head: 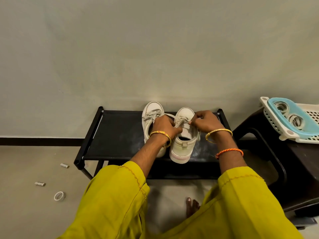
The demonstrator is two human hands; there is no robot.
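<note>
Two white sneakers stand side by side, toes to the wall, on a low black rack [119, 133]. The left sneaker [152, 112] is partly covered by my left wrist. Over the right sneaker [182, 145] both hands work at the lace [183, 122]. My left hand [164, 125] has its fingers curled on the lace at the shoe's left side. My right hand [205, 122] pinches the lace end at the shoe's right side. The lace runs taut between them.
A dark stool [276, 152] stands right of the rack with a white basket [309, 116] and a blue tray of tape rolls [290, 116] on it. On the floor at left lie a tape ring [59, 196] and two small cylinders [40, 183]. The wall is close behind.
</note>
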